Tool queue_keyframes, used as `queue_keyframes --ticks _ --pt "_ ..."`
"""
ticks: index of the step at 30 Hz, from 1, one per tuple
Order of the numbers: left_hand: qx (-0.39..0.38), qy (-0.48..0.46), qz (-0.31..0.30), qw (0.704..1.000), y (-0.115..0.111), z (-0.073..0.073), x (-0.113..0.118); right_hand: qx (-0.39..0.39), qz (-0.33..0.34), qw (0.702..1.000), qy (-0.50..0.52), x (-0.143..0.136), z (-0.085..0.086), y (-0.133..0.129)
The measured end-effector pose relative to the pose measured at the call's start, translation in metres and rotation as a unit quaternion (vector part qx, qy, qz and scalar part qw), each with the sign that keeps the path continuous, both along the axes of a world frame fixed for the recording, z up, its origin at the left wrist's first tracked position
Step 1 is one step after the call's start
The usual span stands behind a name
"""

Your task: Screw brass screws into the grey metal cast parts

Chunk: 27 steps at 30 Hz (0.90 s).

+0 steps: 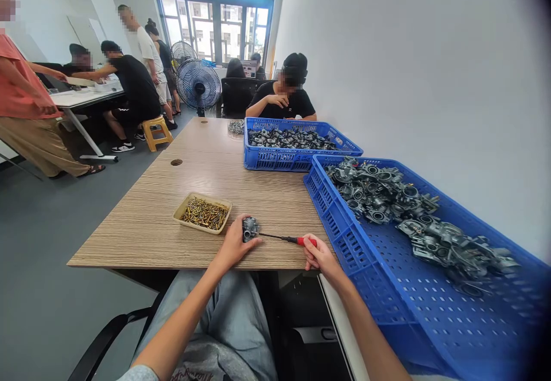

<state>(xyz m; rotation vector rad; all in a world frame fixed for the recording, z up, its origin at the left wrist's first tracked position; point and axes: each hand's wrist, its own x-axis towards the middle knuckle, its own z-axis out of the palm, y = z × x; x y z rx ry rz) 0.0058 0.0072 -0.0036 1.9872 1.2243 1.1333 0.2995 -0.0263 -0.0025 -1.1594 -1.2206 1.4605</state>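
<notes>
My left hand (236,243) is closed around a small grey metal carburetor-like part (250,228) near the table's front edge. My right hand (317,253) grips the red handle of a screwdriver (300,241), whose dark shaft points left with its tip at the metal part. Whether the tip sits inside a hole is too small to tell. Just left of the metal part stands a cream tray (176,216) filled with small brass-coloured pieces.
A blue crate (361,266) of metal parts stands at the right, another blue crate (275,160) behind it. A person in black (303,102) sits at the wooden table's (142,220) far end. Other people and a fan (199,85) are further back.
</notes>
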Motion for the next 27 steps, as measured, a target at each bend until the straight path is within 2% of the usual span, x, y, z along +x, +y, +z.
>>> queue_keyframes --ticks 27 --pt "-0.014 -0.003 0.000 1.000 -0.0017 0.0046 0.0004 0.008 -0.001 1.000 -0.009 -0.0030 0.0063 -0.0039"
